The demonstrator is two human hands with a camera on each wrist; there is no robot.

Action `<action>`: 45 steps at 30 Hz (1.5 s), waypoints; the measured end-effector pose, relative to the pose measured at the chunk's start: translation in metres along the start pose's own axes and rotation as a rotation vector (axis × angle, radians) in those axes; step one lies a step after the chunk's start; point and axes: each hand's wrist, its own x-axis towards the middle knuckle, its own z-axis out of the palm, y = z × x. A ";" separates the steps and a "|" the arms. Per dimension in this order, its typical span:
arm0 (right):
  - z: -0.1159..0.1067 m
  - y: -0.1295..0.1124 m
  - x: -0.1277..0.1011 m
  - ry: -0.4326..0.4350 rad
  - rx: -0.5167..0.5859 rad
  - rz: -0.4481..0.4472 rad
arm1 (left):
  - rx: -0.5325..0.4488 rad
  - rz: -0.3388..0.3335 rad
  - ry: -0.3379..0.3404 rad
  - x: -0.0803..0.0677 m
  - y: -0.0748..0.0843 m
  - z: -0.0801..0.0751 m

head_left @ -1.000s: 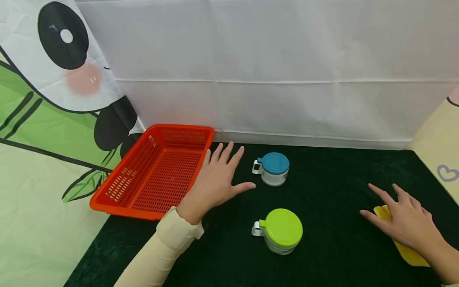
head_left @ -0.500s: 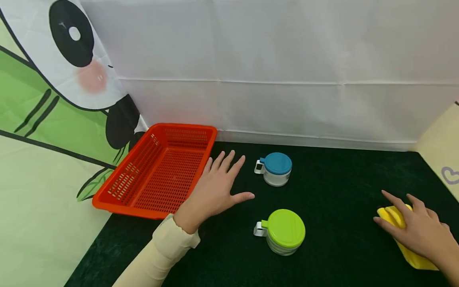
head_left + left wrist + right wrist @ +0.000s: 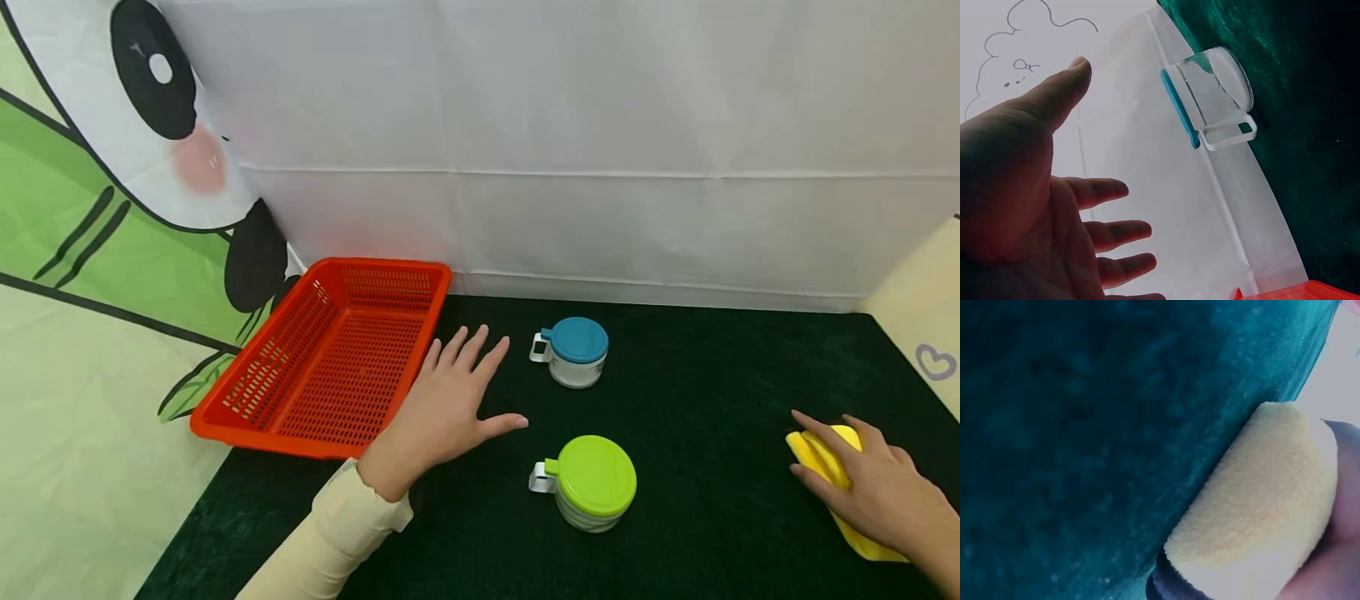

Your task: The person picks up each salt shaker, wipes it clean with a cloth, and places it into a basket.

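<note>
My left hand (image 3: pixel 442 408) is spread palm down beside the red basket (image 3: pixel 204 429), with its fingers straight and nothing held. Its fingers (image 3: pixel 1119 235) and thumb stand apart in the left wrist view. A blue-lidded jar (image 3: pixel 576 354) with a white handle stands to their right, apart from them. Nearer to me is a similar jar with a lime green lid (image 3: pixel 597 479). At the far right, my right hand (image 3: pixel 877 492) grips a folded yellow cloth (image 3: pixel 817 454) on the table, thumb and index finger on either side of a bunched fold. The bulging cloth (image 3: pixel 1260 500) hides most fingers in the right wrist view.
A dark green cloth (image 3: pixel 697 417) covers the table. White sheeting (image 3: pixel 600 167) rises along the back, and a printed cartoon panel (image 3: pixel 112 358) borders the left side. A cream panel (image 3: pixel 922 333) stands at the right edge.
My right hand has come lower onto the yellow cloth, bunching it up between thumb and fingers. My left hand has drawn back slightly toward me. Jars and basket stay in place.
</note>
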 end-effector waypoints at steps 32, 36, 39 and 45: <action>0.006 -0.008 -0.007 0.014 -0.088 -0.038 | 0.009 0.013 -0.036 -0.003 0.003 0.003; 0.002 -0.001 -0.005 0.009 -0.005 -0.024 | -0.002 0.013 -0.036 -0.004 0.003 0.005; -0.004 0.004 -0.004 0.018 0.053 -0.044 | -0.009 0.011 -0.036 -0.004 0.003 0.005; -0.016 0.006 -0.003 0.034 0.116 -0.103 | 0.007 0.008 -0.035 -0.004 0.003 0.006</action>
